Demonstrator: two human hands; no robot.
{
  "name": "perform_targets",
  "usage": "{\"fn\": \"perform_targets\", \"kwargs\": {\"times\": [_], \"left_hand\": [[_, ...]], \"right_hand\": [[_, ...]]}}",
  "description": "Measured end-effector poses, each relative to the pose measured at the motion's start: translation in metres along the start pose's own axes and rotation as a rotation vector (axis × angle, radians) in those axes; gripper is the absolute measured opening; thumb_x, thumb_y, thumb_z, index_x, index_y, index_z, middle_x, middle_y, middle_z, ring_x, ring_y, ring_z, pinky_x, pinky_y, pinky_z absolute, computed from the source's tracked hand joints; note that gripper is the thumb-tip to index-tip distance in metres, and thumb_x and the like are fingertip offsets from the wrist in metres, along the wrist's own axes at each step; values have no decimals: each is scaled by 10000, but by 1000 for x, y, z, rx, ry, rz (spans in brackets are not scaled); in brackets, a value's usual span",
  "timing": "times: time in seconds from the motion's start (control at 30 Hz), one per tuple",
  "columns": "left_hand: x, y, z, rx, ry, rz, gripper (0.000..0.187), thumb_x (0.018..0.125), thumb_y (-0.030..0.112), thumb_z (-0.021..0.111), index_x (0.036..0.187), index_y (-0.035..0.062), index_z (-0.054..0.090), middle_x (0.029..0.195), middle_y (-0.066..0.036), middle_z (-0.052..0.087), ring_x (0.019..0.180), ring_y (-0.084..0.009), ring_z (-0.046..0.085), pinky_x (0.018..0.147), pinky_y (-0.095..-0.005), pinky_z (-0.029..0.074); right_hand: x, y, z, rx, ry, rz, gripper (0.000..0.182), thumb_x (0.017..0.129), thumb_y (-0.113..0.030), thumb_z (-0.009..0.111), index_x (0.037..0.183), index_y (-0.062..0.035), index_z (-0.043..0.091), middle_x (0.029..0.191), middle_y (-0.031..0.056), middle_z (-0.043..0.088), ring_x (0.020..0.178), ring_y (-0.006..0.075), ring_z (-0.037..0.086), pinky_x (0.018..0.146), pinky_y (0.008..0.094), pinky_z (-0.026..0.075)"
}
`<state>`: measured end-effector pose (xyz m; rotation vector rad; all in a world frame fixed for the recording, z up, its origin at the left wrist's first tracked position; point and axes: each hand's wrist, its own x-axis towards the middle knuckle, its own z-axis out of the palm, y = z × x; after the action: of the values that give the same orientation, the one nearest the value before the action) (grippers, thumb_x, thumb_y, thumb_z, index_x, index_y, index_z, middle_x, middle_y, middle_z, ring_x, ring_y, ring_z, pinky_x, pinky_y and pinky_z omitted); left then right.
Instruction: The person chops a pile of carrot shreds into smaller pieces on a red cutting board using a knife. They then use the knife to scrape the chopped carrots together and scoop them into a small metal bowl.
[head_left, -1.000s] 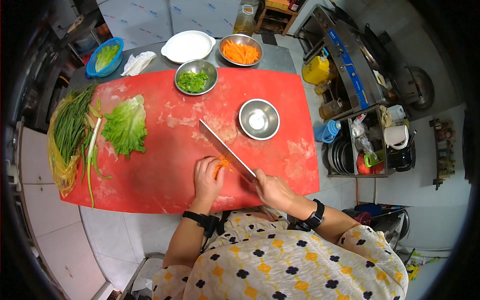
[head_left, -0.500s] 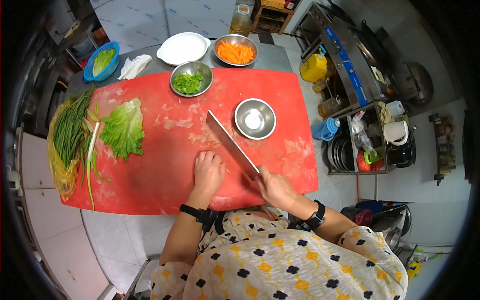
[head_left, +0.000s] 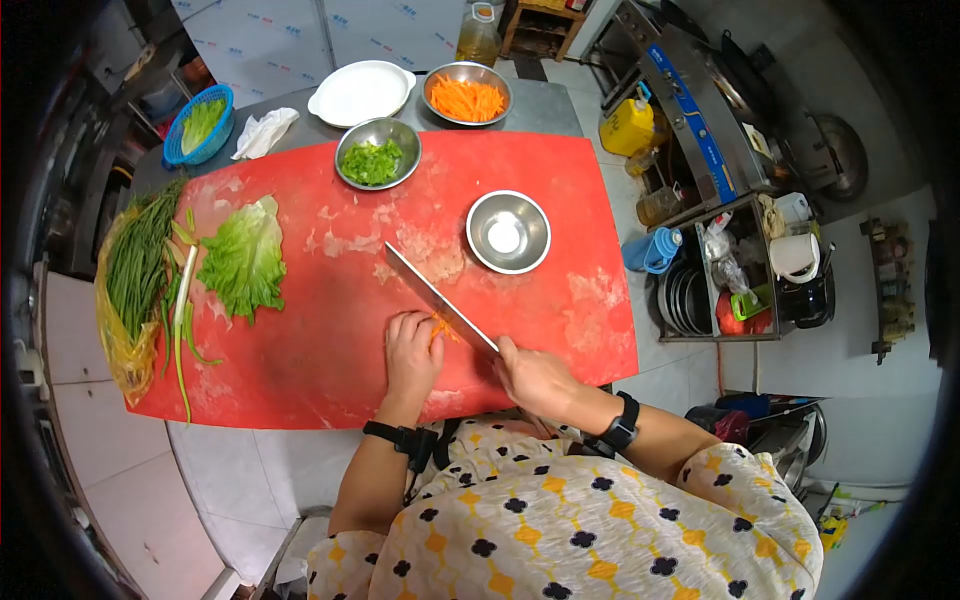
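The right hand (head_left: 530, 375) has its fingers wrapped around the handle of a long, broad-bladed metal knife (head_left: 440, 297), whose blade slants toward the far left over a large red cutting board (head_left: 330, 350). Thin orange carrot shreds (head_left: 448, 327) lie at the near middle of the board, between the blade and the left hand (head_left: 411, 350). The left hand's fingers are bent beside these shreds; whether they grip any cannot be told. Beyond the knife, to the right, sits a small round steel bowl (head_left: 485, 228). A frilly green lettuce leaf (head_left: 243, 258) lies on the left. At the far edge, a white oval ceramic dish (head_left: 362, 93) rests on the grey tabletop (head_left: 555, 112).
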<state>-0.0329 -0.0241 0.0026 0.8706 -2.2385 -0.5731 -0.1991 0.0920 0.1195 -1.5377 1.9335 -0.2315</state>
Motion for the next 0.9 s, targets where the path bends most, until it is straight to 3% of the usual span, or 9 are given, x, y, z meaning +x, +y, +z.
{"fn": "perform_targets", "kwargs": {"times": [0.27,0.33,0.53,0.63,0.73,0.8,0.83,0.9], "left_hand": [[0,3,-8,-98,-1,-28,258,774,95,715,1009,32,627,1064,-123,598,1028,-342,545,916,-448,440],[4,5,-9,-117,5,-34,258,775,102,713,1012,38,630,1069,-122,595,1031,-338,541,917,-448,434],[24,16,-8,94,-141,-74,175,778,83,687,952,71,676,1068,-95,592,1032,-308,529,913,-426,410],[25,8,4,100,-158,-98,154,760,84,700,912,61,688,1029,-98,614,994,-317,546,893,-432,428],[26,-1,3,-163,-41,-219,120,806,115,702,907,50,698,1005,-97,647,981,-264,581,871,-386,453],[26,-2,-4,-552,210,-449,104,865,109,687,943,43,704,970,-94,671,952,-217,611,816,-335,489],[25,-5,-9,-549,207,-447,104,865,109,687,943,43,704,970,-94,671,952,-217,611,816,-335,489],[22,-11,-22,-541,268,-575,98,911,93,655,971,36,708,990,-84,676,960,-186,618,778,-292,503]], "right_hand": [[7,7,-1,28,33,-49,169,954,-139,488,975,13,419,707,278,613,685,473,614,586,552,478],[3,8,0,46,42,-24,193,960,-147,504,1060,-2,426,722,289,607,698,492,602,592,561,468],[0,10,1,55,114,24,223,961,-148,512,1121,-10,441,730,283,616,691,486,607,597,555,476],[-2,8,-3,51,133,50,166,959,-149,498,998,-6,422,696,279,607,675,480,607,580,565,468],[-6,10,-4,67,141,43,174,961,-159,498,1001,-6,425,689,275,606,670,479,607,580,565,469],[-7,14,-2,74,124,27,191,962,-154,507,1058,-7,434,710,273,614,676,476,609,587,556,474],[-7,15,-1,77,105,10,221,962,-149,517,1115,-8,443,732,271,622,682,474,612,594,548,479],[-8,12,-2,71,87,9,210,964,-154,516,1094,-8,439,729,270,621,681,476,610,590,547,477]]}}
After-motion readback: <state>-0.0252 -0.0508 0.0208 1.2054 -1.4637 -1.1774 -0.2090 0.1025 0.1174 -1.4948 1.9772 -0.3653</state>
